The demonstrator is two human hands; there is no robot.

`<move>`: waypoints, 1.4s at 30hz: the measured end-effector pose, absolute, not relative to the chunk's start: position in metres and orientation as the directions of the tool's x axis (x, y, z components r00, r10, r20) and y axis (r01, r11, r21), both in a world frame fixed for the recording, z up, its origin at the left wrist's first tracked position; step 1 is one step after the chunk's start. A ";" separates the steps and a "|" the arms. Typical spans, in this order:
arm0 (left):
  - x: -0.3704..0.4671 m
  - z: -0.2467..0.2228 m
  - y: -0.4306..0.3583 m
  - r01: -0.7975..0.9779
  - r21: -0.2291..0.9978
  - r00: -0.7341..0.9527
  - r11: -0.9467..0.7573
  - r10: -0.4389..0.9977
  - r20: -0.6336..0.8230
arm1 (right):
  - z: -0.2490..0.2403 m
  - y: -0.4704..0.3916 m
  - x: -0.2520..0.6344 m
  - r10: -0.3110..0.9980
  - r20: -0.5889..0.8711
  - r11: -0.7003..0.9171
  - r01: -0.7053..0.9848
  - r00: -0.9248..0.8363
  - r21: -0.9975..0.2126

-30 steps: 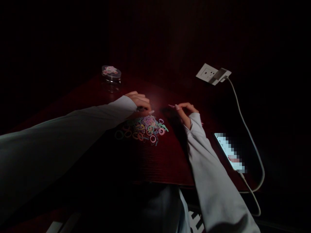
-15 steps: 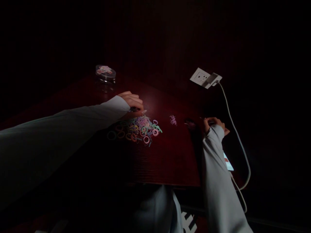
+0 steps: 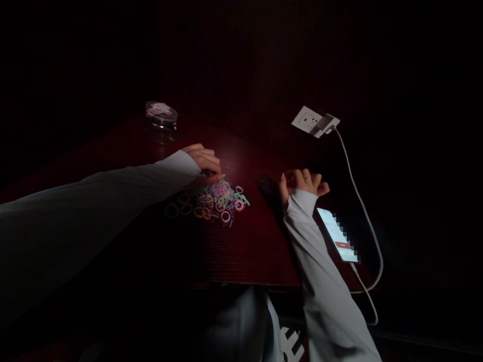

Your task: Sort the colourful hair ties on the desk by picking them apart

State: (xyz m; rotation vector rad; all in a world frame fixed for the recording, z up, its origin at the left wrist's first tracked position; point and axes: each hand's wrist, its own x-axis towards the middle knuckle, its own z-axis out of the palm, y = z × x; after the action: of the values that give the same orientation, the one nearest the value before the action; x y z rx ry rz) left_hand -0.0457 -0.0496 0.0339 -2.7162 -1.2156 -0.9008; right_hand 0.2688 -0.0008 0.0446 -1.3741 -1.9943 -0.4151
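A loose pile of pastel hair ties (image 3: 222,198), both thin bands and thicker rings, lies on the dark red table. My left hand (image 3: 206,158) rests at the pile's far left edge with its fingers curled down; whatever is between the fingertips is hidden. To the right of the pile, my right hand (image 3: 302,182) hovers low over the table, thumb apart from the bent fingers, and nothing shows in its grip. A small dim cluster of purple bands (image 3: 265,184) sits in shadow just left of it. Something pinkish shows by the right thumb, partly covered.
A clear lidded jar (image 3: 161,120) stands at the back left. A lit phone (image 3: 337,235) lies right of my right forearm, its white cable (image 3: 352,176) running to a charger in the wall socket (image 3: 309,120). The table's front edge (image 3: 260,286) is near my lap.
My right hand has moved left from the table's right side toward the small purple cluster, and its fingers have spread. The phone is now uncovered. My left hand has barely moved.
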 end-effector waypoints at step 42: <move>-0.036 0.033 -0.054 0.685 0.180 0.535 -0.706 0.655 0.533 | 0.030 -0.021 0.202 0.561 0.476 0.827 0.484 -0.677 -0.285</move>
State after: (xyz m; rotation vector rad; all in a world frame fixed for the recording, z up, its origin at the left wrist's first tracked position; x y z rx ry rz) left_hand -0.0365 -0.0537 0.0332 -2.7072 -1.1834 -0.9065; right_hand 0.2022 -0.0214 0.0303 -0.7661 -2.4462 0.1817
